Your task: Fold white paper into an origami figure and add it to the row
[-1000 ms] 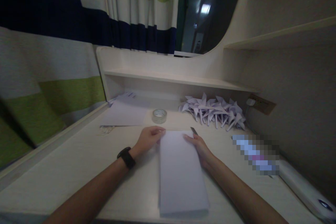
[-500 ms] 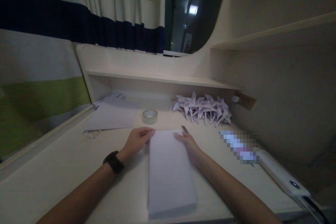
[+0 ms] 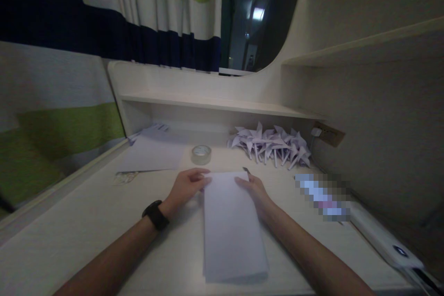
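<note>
A stack of folded white paper [image 3: 232,231], long and narrow, lies on the desk in front of me. My left hand [image 3: 189,187] is closed on its far left corner, thumb on top and fingertips at the edge. At the far right corner my right hand [image 3: 255,190] grips the paper, its thumb pressed on top and the other fingers partly hidden behind the edge. A thin grey blade [image 3: 246,169] shows just beyond the right fingers; whether it is held or lies on the desk I cannot tell. Beyond the paper sits a roll of clear tape [image 3: 201,154].
White paper pinwheels [image 3: 270,144] are piled at the back right. Sheets of paper [image 3: 149,150] lie at the back left, with a small tangled item [image 3: 126,178] before them. A blurred-out phone-like screen [image 3: 321,196] and a white long device [image 3: 378,231] occupy the right side.
The view has shifted slightly, so everything sits a little further right. The left thumb has come onto the paper's corner; the right hand keeps its grip.
</note>
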{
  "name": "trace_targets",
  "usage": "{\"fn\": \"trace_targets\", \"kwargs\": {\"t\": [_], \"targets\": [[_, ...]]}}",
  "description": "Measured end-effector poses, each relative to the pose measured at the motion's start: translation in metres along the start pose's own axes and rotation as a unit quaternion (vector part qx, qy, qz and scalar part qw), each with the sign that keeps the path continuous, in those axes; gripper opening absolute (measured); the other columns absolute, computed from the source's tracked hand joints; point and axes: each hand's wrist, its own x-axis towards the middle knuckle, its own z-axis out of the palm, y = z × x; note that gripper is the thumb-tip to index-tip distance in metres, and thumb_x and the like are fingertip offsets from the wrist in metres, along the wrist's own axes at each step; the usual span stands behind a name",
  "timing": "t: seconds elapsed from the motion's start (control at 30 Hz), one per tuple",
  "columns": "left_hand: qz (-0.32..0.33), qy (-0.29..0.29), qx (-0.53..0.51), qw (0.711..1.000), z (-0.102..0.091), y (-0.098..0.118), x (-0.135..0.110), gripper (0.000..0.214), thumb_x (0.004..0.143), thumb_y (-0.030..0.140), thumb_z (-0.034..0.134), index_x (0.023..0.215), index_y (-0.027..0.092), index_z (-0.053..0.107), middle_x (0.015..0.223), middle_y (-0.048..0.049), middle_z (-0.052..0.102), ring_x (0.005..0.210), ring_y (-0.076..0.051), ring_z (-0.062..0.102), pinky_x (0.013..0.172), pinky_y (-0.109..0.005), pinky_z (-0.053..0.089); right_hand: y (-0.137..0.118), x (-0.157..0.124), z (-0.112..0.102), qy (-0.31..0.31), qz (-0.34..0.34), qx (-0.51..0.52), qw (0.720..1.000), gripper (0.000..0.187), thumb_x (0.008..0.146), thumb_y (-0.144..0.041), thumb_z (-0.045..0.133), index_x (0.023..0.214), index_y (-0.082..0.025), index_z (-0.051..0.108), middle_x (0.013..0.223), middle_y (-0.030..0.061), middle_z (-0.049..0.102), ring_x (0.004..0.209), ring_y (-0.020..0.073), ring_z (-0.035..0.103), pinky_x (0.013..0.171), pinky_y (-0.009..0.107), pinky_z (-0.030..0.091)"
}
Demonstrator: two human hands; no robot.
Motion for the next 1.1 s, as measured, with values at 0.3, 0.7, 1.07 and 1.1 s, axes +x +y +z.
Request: {"fn": "trace_targets", "kwargs": {"t": [0.3, 0.7, 1.07, 1.1], "targets": [[0.009, 0.004, -0.011, 1.000, 0.001, 0.005, -0.003, 0.024, 0.073, 0.027, 0.071, 0.093, 0.014, 0.073, 0.070, -0.0049, 0.073, 0.060, -0.017, 0.067, 0.055, -0.027, 0.056, -0.008, -0.004, 0.002, 0.017, -0.002, -0.002, 1.000, 0.034, 0.058, -0.035, 0.083, 0.078, -0.014, 0.066, 0.065, 0.0046, 0.070, 0.050, 0.0160, 0.060, 0.050, 0.027, 0.044], [0.221, 0.069, 0.032, 0.972, -0.025, 0.081, 0.048, 0.028, 0.078, 0.034, 0.067, 0.099, 0.016, 0.073, 0.078, -0.0038, 0.075, 0.068, -0.018, 0.069, 0.063, -0.027, 0.057, -0.112, 0.025, 0.024, -0.011, -0.228, -0.076, 0.971, 0.036, 0.052, -0.037, 0.088, 0.071, -0.016, 0.066, 0.068, 0.0015, 0.069, 0.061, 0.0156, 0.059, 0.061, 0.027, 0.045], [0.267, 0.068, 0.097, 0.956, -0.020, 0.053, 0.079, 0.022, 0.081, 0.032, 0.061, 0.092, 0.017, 0.073, 0.087, -0.0058, 0.076, 0.077, -0.020, 0.071, 0.069, -0.029, 0.057, -0.085, 0.065, 0.011, -0.047, -0.199, -0.087, 0.975, 0.041, 0.053, -0.041, 0.087, 0.081, -0.015, 0.071, 0.079, 0.0060, 0.072, 0.067, 0.0183, 0.063, 0.064, 0.029, 0.049], [0.272, 0.074, 0.097, 0.955, -0.021, 0.054, 0.080, 0.023, 0.082, 0.032, 0.061, 0.094, 0.017, 0.073, 0.089, -0.0059, 0.076, 0.077, -0.020, 0.071, 0.070, -0.028, 0.057, -0.085, 0.065, 0.010, -0.049, -0.204, -0.091, 0.973, 0.040, 0.055, -0.040, 0.087, 0.081, -0.015, 0.071, 0.080, 0.0063, 0.073, 0.068, 0.0184, 0.064, 0.065, 0.029, 0.049]]}}
